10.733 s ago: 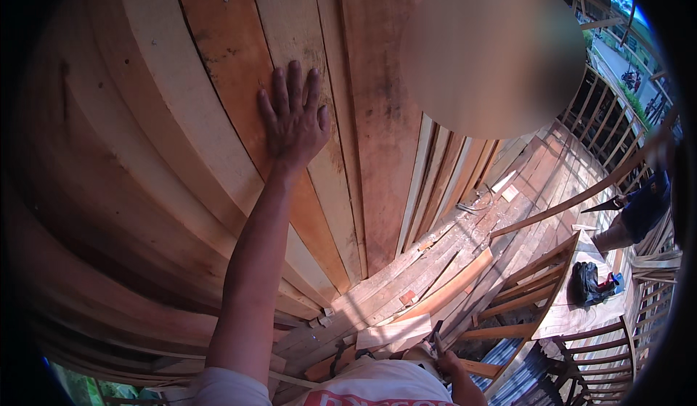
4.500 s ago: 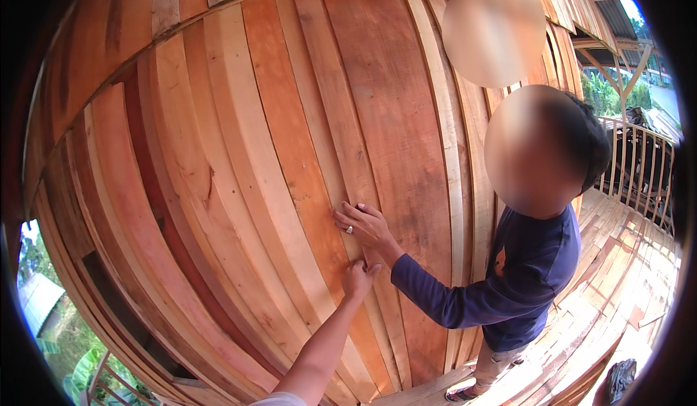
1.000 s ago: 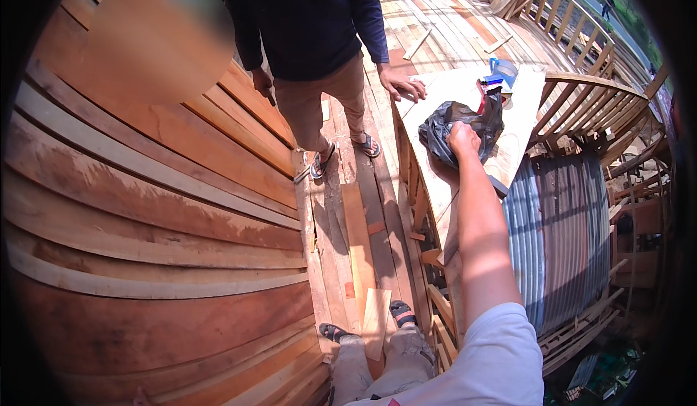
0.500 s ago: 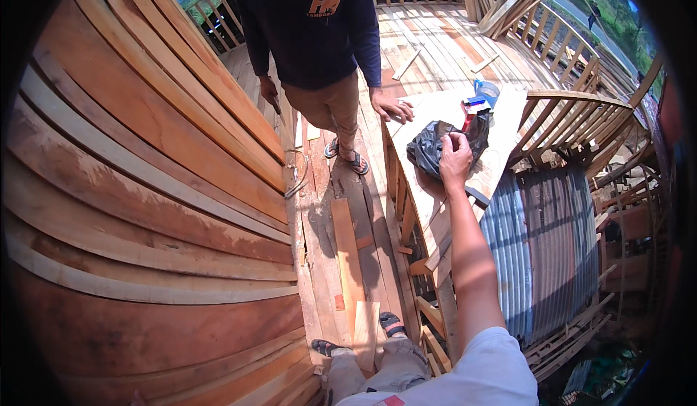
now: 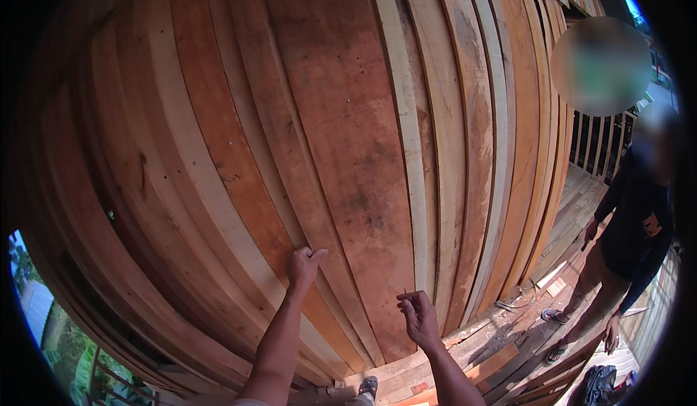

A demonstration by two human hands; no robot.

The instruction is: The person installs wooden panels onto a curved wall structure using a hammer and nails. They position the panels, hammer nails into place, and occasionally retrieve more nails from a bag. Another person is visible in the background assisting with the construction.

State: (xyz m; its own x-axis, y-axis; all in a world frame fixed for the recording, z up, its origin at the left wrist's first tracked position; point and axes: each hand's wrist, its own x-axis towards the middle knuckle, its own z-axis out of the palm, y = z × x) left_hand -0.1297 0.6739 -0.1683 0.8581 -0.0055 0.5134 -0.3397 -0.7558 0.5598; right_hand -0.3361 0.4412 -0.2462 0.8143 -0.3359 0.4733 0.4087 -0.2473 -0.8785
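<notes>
A wall of overlapping, upright wooden planks [image 5: 348,137] fills most of the view ahead of me. My left hand [image 5: 305,267] is raised before an orange-brown plank, its fingers curled and its thumb pointing right; what it holds, if anything, is hidden. Lower and to the right, my right hand [image 5: 419,320] pinches a thin, dark nail [image 5: 406,290] between thumb and fingers, in front of the wide reddish plank. Whether either hand touches the wall is hard to judge. Small nail heads dot some planks.
A person [image 5: 617,224] in a dark top and tan trousers stands at the right on the board floor [image 5: 501,330]. Near that person's lowered hand, a black plastic bag [image 5: 599,384] lies at the lower right. A slatted railing [image 5: 599,141] runs behind.
My view has swung left from the walkway to the plank wall. My right hand has left the black bag and now pinches a nail. My left hand has come into view.
</notes>
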